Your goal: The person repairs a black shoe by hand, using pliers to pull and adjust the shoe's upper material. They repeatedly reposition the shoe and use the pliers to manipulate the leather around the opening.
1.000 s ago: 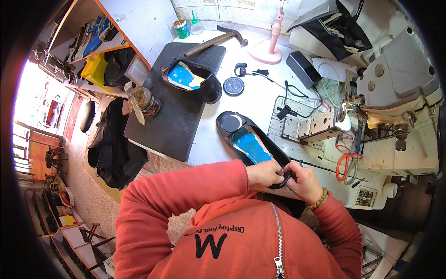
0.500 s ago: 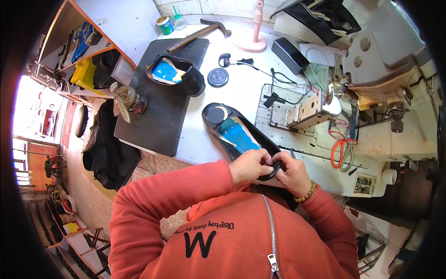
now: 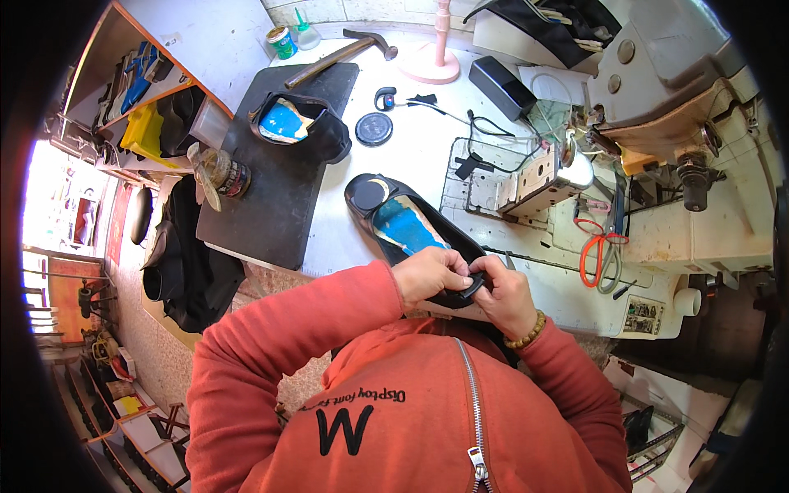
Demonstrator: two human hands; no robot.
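Note:
A black shoe (image 3: 400, 191) with a blue, peeling inner sole (image 3: 404, 223) lies slanted on the white table, its near end under my hands. My left hand (image 3: 431, 275) and my right hand (image 3: 503, 294) meet there, fingertips pinching a small black piece (image 3: 472, 285). Whether that piece is loose or part of the shoe's rim, I cannot tell. A round black disc (image 3: 367, 194) sits in the shoe's far end. Farther left, a second black shoe (image 3: 329, 140) with a similar blue inside rests on a dark mat (image 3: 275, 214).
A hammer (image 3: 333, 62) lies across the mat's far edge, and a glue-stained jar (image 3: 234, 177) stands on its left. Beyond the shoe is a round black lid (image 3: 374, 129). To the right are a sewing machine (image 3: 699, 123), red-handled scissors (image 3: 593, 251) and a black box (image 3: 501, 86).
My hands have shifted slightly left, still pinching the black piece at the shoe's near end. The whole view has moved a little, so the table things appear farther left and higher.

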